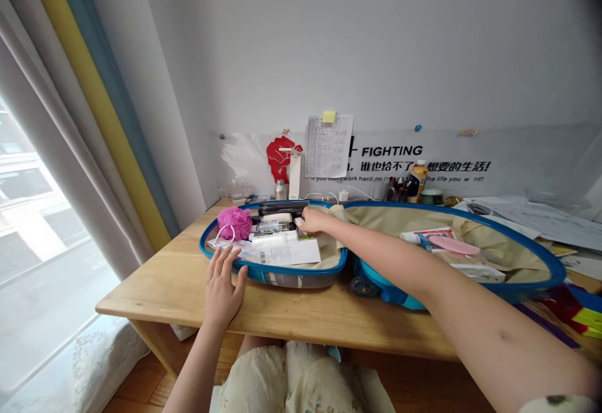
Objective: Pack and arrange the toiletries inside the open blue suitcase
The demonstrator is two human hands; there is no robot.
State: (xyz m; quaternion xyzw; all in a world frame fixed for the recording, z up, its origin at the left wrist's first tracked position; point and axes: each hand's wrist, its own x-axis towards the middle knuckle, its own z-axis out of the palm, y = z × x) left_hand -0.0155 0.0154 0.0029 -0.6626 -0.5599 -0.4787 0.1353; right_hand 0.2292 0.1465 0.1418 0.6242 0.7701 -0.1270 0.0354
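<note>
An open blue-rimmed suitcase (pixel 296 271) with a beige lining lies on the wooden table. My left hand (pixel 222 284) rests at the near left rim of its left half, fingers spread and holding nothing. Across that half reaches my right hand (pixel 314 220), its fingers pinched around a small whitish item that I cannot make out. Near those fingers lie a black cylindrical object (pixel 282 208), a clear bottle (pixel 273 227), a white tube (pixel 275 237) and a flat white packet (pixel 289 252). A pink bath puff (pixel 234 222) sits at the far left.
In the suitcase's right half are a pink oval item (pixel 454 245) and a white tube (pixel 412 236). Behind stand a yellow-and-black bottle (pixel 416 182) and a white upright lamp (pixel 295 175). Papers (pixel 508 212) lie at the right; a curtain (pixel 101 106) hangs left.
</note>
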